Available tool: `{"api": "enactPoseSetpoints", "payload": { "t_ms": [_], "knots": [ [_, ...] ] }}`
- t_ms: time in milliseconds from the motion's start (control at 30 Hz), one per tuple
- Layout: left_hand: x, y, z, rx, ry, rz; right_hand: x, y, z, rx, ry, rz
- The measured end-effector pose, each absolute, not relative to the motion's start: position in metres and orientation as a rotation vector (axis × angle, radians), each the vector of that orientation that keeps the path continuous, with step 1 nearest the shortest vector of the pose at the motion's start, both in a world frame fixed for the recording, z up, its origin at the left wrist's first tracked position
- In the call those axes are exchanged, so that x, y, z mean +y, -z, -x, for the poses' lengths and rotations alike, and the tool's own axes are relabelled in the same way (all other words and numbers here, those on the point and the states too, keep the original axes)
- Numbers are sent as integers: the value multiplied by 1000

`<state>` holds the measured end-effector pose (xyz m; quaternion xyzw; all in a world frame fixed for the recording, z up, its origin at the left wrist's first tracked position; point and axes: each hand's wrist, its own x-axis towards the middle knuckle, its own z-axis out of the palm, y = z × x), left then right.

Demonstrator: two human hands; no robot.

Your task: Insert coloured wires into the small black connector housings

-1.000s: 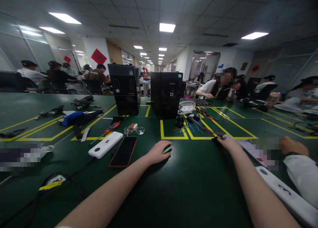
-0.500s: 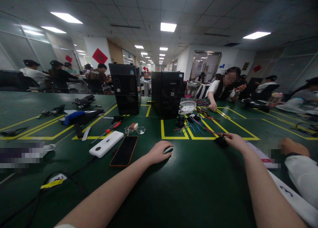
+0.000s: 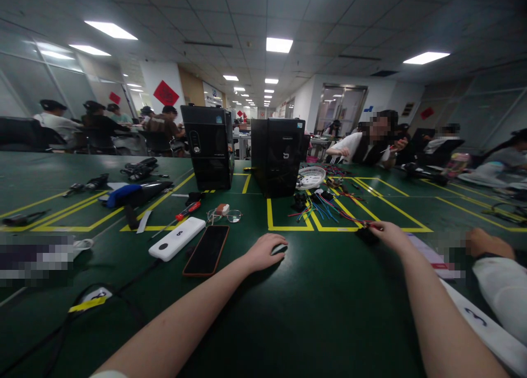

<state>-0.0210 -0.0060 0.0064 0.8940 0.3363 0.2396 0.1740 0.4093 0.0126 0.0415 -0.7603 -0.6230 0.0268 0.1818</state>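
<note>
My left hand [image 3: 263,252] rests on the green table with its fingers loosely bent. A gap shows between thumb and forefinger, with bare tabletop through it and nothing held. On the right, my right hand [image 3: 386,236] pinches a small black part [image 3: 368,234] low over the table. Coloured wires [image 3: 348,216] run from it toward a tangle of blue, red and black leads [image 3: 323,205]. The exact kind of the black part is too dark to make out. A phone with an orange edge [image 3: 206,250] lies left of my left hand.
Two black computer towers [image 3: 208,147] [image 3: 284,156] stand ahead, with a white basket [image 3: 310,178] beside them. At left lie a white power bank [image 3: 177,239], glasses [image 3: 234,216] and a red-handled screwdriver [image 3: 187,210]. A neighbour's hand [image 3: 489,243] is close on the right.
Both my hands stay in place. The person across the table has lifted a hand off the tabletop and drawn it up and to the left.
</note>
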Motion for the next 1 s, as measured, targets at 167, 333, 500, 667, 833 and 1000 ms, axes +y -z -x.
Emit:
{"api": "enactPoseSetpoints", "payload": {
  "t_ms": [167, 333, 500, 667, 833, 1000],
  "knots": [
    [-7, -8, 21, 961, -663, -2540, 14, -40, -408, -1804, -50, 2181],
    [-7, -7, 21, 959, -682, -2544, 14, -42, -402, -1853, 27, 2157],
    [-6, -6, 21, 945, -690, -2547, 15, -41, -399, -1905, 78, 2166],
    [-7, -7, 21, 943, -683, -2544, 17, -38, -400, -1921, 139, 2149],
    [-7, -9, 21, 946, -667, -2542, 16, -39, -398, -1873, 70, 2166],
    [-8, -10, 21, 953, -651, -2538, 18, -39, -398, -1841, 24, 2207]
  ]
}}
